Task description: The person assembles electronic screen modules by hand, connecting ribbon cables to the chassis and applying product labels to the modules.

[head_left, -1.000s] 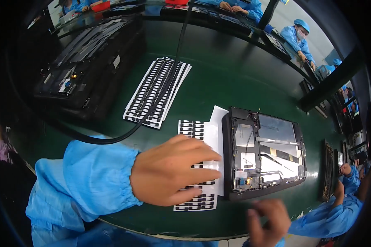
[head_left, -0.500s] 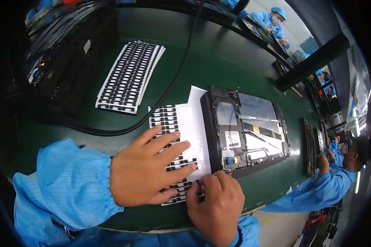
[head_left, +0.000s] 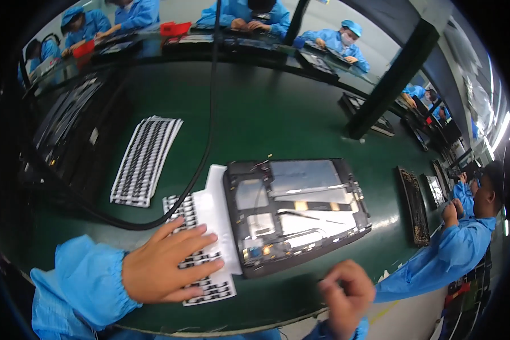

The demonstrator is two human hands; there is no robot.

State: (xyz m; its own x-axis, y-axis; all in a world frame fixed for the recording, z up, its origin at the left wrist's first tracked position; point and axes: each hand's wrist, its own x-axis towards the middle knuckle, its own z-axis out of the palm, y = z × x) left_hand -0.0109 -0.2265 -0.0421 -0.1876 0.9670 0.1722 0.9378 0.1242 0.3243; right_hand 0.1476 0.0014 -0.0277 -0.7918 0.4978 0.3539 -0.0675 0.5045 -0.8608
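Observation:
My left hand (head_left: 167, 263) lies flat, fingers spread, on a white backing sheet of small black stickers (head_left: 221, 288). To the right of that sheet is an opened tablet-like device (head_left: 303, 255) with a black frame, silver plates and thin cables inside. My right hand (head_left: 348, 294) is raised off the device's near right corner, thumb and forefinger pinched. A small black sticker (head_left: 322, 280) shows at their tips, blurred. Between sheet and device, a plain white sheet (head_left: 215, 195) reaches partly up along the device's left edge.
A stack of sticker sheets (head_left: 144, 161) lies at the left, beside piled dark panels (head_left: 68, 124). A black cable (head_left: 209, 124) hangs across the green table (head_left: 277, 107). Beyond stands a dark post (head_left: 394, 79). A long dark tray (head_left: 413, 207) and a seated co-worker (head_left: 459, 243) are at the right.
My right hand has lifted from the sticker sheet and moved right, carrying a small black sticker. My left hand stays on the sheet. The whole view has shifted, showing more co-workers across the table.

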